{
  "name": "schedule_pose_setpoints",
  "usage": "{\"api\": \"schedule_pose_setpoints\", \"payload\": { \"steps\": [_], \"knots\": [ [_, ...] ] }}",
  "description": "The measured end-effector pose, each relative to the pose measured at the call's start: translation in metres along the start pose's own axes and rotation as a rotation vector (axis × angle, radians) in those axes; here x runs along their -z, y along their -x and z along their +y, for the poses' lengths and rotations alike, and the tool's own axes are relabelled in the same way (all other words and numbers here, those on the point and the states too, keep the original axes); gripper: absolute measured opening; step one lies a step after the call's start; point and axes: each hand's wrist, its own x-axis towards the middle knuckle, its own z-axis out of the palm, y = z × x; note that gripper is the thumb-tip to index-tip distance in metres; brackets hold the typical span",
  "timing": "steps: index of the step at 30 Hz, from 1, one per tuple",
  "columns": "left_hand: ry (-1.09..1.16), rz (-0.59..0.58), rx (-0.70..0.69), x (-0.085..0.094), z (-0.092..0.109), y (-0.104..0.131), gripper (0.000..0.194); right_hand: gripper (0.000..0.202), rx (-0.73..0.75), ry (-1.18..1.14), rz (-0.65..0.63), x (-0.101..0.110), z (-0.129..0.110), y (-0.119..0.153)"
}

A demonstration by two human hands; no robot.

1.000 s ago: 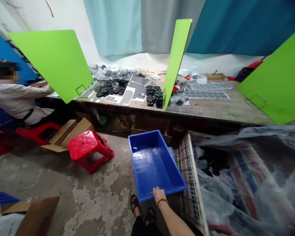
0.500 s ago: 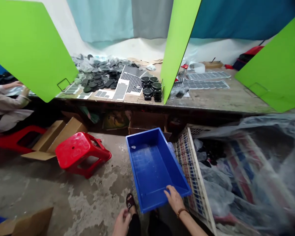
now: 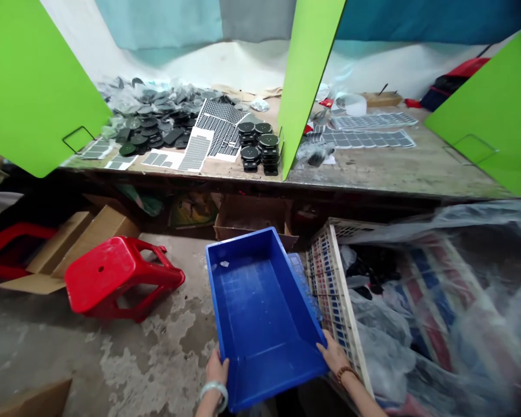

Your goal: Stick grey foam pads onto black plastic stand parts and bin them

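A blue plastic bin (image 3: 260, 313) is in front of me, tilted, with a small white scrap (image 3: 224, 264) inside at its far end. My left hand (image 3: 216, 370) grips its left rim near the close corner, the thumb on the inner side. On the opposite side my right hand (image 3: 332, 352) holds the right rim close to the near corner. The fingers of both hands are partly hidden behind the bin's walls.
A red stool (image 3: 113, 272) stands on the floor to the left, beside an open cardboard box (image 3: 80, 243). At right is a white plastic crate (image 3: 334, 278) full of bags. The workbench (image 3: 373, 168) ahead carries black round parts (image 3: 260, 142), label sheets (image 3: 197, 149) and green dividers (image 3: 310, 75).
My left hand has moved up from beside the bin and taken its left rim. My right hand has shifted from inside the near end to the right rim.
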Motion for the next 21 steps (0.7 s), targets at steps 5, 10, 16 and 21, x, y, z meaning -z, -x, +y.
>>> {"api": "schedule_pose_setpoints", "payload": {
  "steps": [5, 10, 16, 21],
  "knots": [
    [-0.021, 0.130, -0.060, 0.061, -0.008, 0.015, 0.018, 0.043, 0.143, -0.155, -0.001, 0.017, -0.038, 0.036],
    [0.025, 0.227, -0.143, 0.153, -0.056, 0.080, 0.013, 0.049, 0.133, -0.293, -0.237, 0.046, -0.090, 0.105],
    [-0.046, 0.276, 0.026, 0.241, -0.079, 0.140, 0.050, 0.064, 0.150, -0.320, -0.468, 0.024, -0.171, 0.144],
    [-0.051, 0.322, 0.000, 0.311, -0.073, 0.166, 0.055, 0.073, 0.218, -0.418, -0.581, 0.036, -0.216, 0.158]
  ]
}}
